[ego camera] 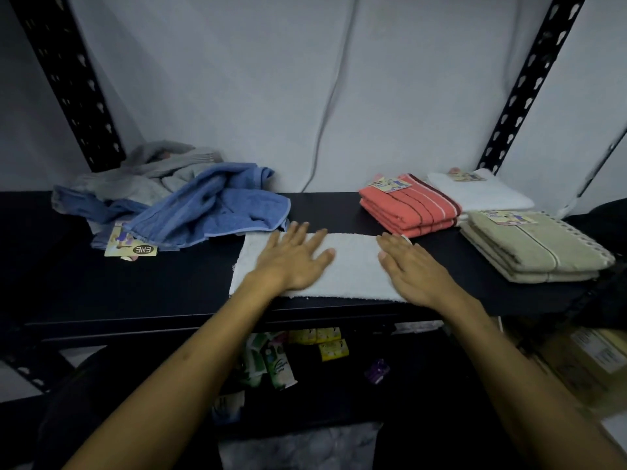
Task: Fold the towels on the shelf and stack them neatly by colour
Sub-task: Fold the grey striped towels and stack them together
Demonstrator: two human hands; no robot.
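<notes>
left hand (293, 257) and right hand (412, 271) lie flat, fingers spread, pressing the half-folded white towel (353, 266) at the shelf's (118, 293) front edge, where a careless pull might drag it off.

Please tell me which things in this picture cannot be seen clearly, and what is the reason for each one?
Head view only:
- White towel: the left hand and right hand lie flat on it and cover parts; its number of folds is unclear.
- Grey towel: partly under the blue towel.
- Folded white towel: partly behind the coral stack.
- Packets below the shelf: dark, print too small.
</notes>
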